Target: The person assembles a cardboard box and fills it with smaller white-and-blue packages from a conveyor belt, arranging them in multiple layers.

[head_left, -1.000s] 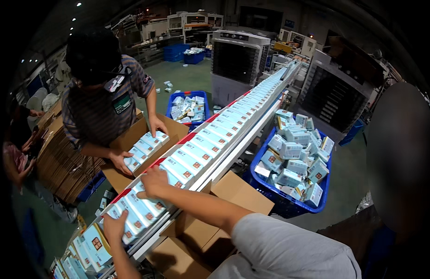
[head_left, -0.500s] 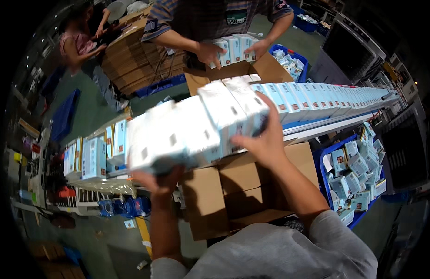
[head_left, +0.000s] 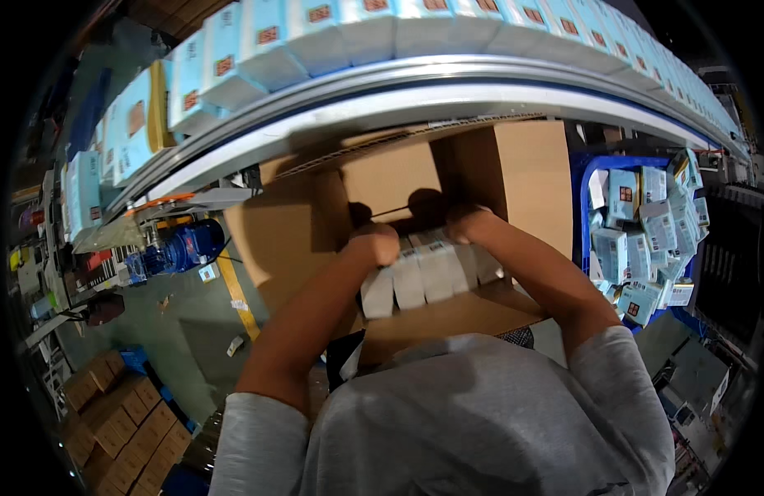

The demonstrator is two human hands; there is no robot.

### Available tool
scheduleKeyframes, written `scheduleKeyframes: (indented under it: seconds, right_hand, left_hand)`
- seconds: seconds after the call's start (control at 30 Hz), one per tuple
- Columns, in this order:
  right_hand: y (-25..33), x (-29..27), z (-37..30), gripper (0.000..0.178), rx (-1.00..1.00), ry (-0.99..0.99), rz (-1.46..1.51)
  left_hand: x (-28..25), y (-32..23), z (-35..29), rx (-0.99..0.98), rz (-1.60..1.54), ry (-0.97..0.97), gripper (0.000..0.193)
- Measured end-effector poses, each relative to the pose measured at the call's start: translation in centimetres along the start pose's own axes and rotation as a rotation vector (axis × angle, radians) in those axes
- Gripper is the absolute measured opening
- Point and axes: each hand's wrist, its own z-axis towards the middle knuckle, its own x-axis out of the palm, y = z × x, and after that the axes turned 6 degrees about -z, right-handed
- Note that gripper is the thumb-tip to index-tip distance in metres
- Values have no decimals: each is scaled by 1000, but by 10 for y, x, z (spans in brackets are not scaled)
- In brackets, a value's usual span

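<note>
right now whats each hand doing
Left hand: closed on one end of the row of small boxes.
Right hand: closed on its other end.

Pale blue boxes [head_left: 382, 25] along conveyor [head_left: 415, 87]

Grey short-sleeve tee, plain; sleeves end above elbows, forearms bare.

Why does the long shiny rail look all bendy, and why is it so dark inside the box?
In the head view, the fisheye lens bows the straight conveyor rail toward the rim, and the corners go black. The hands and the rail above shade the open cardboard box, so the small boxes look grey.
</note>
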Motion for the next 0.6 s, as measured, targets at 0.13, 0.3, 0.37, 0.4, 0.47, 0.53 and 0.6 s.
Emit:
scheduleKeyframes:
  seconds: [0.13,0.3,0.37,0.4,0.47,0.53,0.6]
  right_hand:
    - [7,-4,-5,35,-89,-21,213]
    - [5,18,48,28,-193,126,15]
    - [5,30,66,26,-180,69,1]
    - [3,47,94,27,-194,100,12]
    - [-1,87,152,27,-231,164,35]
    - [3,60,116,39,-235,115,319]
    - [5,41,83,48,-294,66,449]
  left_hand:
    - [11,20,25,-224,-341,-73,26]
    - [21,30,55,-195,-231,34,26]
    - [23,27,59,-247,-223,-99,25]
    - [25,26,62,-260,-214,-147,25]
    - [44,39,89,-243,-106,-153,24]
    - [70,54,119,-242,-38,-143,24]
    - [54,39,99,-270,-96,-173,25]
